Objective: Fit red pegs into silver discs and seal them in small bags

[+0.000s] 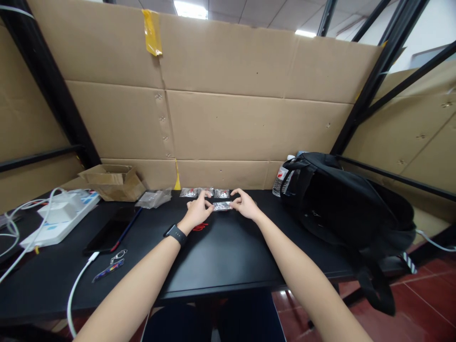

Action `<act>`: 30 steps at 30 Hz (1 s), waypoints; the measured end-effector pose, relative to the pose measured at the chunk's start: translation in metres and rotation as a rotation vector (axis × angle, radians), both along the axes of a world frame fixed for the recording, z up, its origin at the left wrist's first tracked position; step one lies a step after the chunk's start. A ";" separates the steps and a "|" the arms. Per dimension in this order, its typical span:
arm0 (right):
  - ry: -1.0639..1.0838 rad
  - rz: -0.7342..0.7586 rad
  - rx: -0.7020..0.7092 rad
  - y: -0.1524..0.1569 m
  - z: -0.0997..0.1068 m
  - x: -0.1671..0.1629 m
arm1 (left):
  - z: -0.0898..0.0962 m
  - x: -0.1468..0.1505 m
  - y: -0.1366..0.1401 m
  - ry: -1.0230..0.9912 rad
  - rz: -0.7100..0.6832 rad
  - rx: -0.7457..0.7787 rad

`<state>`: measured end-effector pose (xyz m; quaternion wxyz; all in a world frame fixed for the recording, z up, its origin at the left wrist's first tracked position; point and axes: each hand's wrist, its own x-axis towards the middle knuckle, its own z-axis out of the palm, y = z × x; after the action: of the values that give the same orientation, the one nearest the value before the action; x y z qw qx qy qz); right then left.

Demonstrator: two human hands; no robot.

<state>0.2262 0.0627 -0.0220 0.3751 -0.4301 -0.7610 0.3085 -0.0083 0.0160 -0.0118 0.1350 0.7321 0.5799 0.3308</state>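
Observation:
A small shiny clear plastic packet lies between my hands near the back of the black table. My left hand, with a black watch on its wrist, pinches the left end of this packet. At the right end, my right hand has its fingers closed on the edge, the index finger curved above. Just behind are several similar packets in a row, among them a left one and a right one, each with something red inside. A bundle of red cord sits beside my left wrist, partly hidden.
Left: an open cardboard box, plastic bags, a white power strip, a phone with cable, and a keychain. Right: a water bottle and a black backpack. A cardboard wall closes the back.

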 end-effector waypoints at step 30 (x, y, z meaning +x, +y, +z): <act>-0.302 -0.001 0.097 -0.011 0.002 -0.012 | -0.008 0.004 0.002 0.158 -0.045 -0.029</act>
<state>0.2141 0.0516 -0.0205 0.2768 -0.4532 -0.8227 0.2028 -0.0046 0.0176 -0.0199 0.1069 0.7667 0.5769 0.2606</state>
